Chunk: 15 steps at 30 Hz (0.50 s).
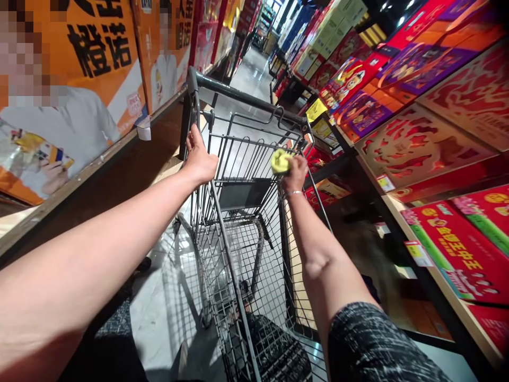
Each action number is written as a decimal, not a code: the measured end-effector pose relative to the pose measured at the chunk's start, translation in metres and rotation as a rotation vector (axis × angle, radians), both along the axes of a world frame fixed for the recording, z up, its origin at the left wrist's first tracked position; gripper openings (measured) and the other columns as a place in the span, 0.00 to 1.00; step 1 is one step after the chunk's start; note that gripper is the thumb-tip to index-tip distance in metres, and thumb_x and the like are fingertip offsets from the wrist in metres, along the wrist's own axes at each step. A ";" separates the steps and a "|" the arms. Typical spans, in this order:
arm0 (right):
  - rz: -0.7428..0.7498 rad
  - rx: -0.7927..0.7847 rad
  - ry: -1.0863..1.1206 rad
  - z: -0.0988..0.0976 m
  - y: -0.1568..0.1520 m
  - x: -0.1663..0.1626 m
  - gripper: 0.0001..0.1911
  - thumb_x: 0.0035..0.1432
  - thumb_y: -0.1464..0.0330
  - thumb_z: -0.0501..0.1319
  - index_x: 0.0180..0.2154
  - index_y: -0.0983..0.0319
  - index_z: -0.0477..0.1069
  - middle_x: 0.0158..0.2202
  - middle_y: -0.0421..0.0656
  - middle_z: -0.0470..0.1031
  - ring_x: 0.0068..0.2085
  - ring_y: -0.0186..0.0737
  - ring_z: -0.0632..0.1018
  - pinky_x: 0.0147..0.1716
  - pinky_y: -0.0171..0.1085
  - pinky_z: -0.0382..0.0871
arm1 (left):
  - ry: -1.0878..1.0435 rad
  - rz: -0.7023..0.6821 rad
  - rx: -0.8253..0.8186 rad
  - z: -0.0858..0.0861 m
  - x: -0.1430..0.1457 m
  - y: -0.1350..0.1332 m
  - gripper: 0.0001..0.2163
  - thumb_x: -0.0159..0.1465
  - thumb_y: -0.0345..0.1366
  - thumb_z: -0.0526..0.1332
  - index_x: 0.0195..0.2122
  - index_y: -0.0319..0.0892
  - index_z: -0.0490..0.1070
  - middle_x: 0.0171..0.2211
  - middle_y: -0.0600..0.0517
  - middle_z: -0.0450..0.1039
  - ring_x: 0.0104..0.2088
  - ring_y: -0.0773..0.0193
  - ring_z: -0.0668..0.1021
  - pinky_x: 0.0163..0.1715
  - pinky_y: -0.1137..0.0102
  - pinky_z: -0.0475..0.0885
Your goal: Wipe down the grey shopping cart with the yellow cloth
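A dark wire shopping cart (238, 233) stands in a store aisle, seen from above and tilted in the view. My left hand (200, 156) is closed round the cart's left rear upright, just below the dark handle bar (246, 98). My right hand (295, 172) is closed on a small yellow cloth (280, 161), pressed against the wire of the cart's right side near the fold-down seat. A thin bracelet circles my right wrist. The cart's basket holds nothing that I can see.
Shelves of red, purple and orange gift boxes (417, 143) line the right side, with yellow price tags (316, 110). An orange poster board (91, 79) runs along the left. The shiny tiled aisle floor (250, 69) stretches ahead between the displays.
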State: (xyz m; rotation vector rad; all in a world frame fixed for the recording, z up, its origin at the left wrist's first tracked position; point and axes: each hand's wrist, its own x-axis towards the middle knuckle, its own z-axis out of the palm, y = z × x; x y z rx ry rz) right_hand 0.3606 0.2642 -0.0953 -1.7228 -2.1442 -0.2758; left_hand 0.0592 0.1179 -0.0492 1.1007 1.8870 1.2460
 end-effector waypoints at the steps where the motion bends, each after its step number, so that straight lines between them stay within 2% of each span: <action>1: -0.020 0.068 0.007 0.012 0.013 -0.004 0.34 0.56 0.79 0.50 0.64 0.62 0.64 0.67 0.50 0.55 0.63 0.49 0.61 0.60 0.45 0.58 | 0.000 0.003 0.006 -0.001 0.000 0.000 0.51 0.55 0.21 0.63 0.76 0.36 0.34 0.76 0.44 0.35 0.75 0.51 0.40 0.74 0.65 0.42; 2: -0.040 0.110 0.012 0.018 0.021 -0.008 0.36 0.55 0.80 0.50 0.65 0.62 0.62 0.66 0.51 0.55 0.63 0.49 0.61 0.60 0.46 0.58 | 0.002 0.007 0.013 -0.001 0.000 0.000 0.51 0.54 0.21 0.63 0.76 0.36 0.34 0.76 0.45 0.35 0.75 0.51 0.41 0.74 0.66 0.43; 4: -0.076 0.093 -0.003 0.013 0.020 -0.014 0.37 0.53 0.81 0.50 0.66 0.64 0.61 0.65 0.53 0.55 0.62 0.49 0.62 0.59 0.46 0.60 | 0.000 0.010 0.020 -0.002 -0.001 0.000 0.51 0.54 0.21 0.63 0.75 0.35 0.34 0.76 0.44 0.34 0.75 0.51 0.42 0.74 0.66 0.43; 7: -0.126 -0.114 -0.108 -0.025 -0.016 -0.014 0.36 0.55 0.81 0.51 0.65 0.65 0.60 0.65 0.57 0.56 0.58 0.49 0.65 0.56 0.43 0.64 | -0.012 0.009 0.008 -0.002 -0.001 0.000 0.52 0.54 0.20 0.63 0.75 0.35 0.32 0.76 0.44 0.34 0.75 0.50 0.41 0.74 0.63 0.42; 9: -0.109 -0.305 -0.248 -0.051 -0.045 -0.007 0.31 0.58 0.80 0.51 0.63 0.62 0.64 0.63 0.56 0.60 0.54 0.49 0.68 0.52 0.43 0.67 | -0.015 0.006 -0.002 -0.002 -0.001 0.001 0.53 0.53 0.20 0.62 0.75 0.35 0.31 0.76 0.46 0.35 0.75 0.50 0.38 0.74 0.62 0.40; 11: -0.085 -0.435 -0.357 -0.061 -0.064 0.004 0.26 0.61 0.78 0.51 0.58 0.58 0.70 0.60 0.54 0.64 0.51 0.50 0.69 0.47 0.44 0.69 | -0.018 0.006 0.014 -0.003 -0.001 0.002 0.54 0.53 0.21 0.63 0.76 0.39 0.31 0.76 0.49 0.37 0.74 0.51 0.37 0.74 0.62 0.39; 13: -0.090 -0.429 -0.412 -0.049 -0.067 0.013 0.23 0.62 0.76 0.52 0.55 0.55 0.72 0.58 0.54 0.65 0.50 0.51 0.68 0.43 0.44 0.69 | -0.006 0.010 0.057 -0.004 -0.001 0.002 0.55 0.53 0.23 0.64 0.76 0.44 0.31 0.76 0.53 0.36 0.74 0.51 0.36 0.74 0.62 0.38; 15: -0.110 -0.294 -0.430 -0.020 -0.055 0.019 0.23 0.63 0.74 0.52 0.57 0.55 0.71 0.58 0.55 0.65 0.50 0.53 0.67 0.41 0.46 0.69 | 0.039 0.018 0.108 -0.004 -0.001 -0.001 0.55 0.52 0.24 0.65 0.76 0.47 0.31 0.76 0.55 0.31 0.74 0.51 0.33 0.74 0.61 0.37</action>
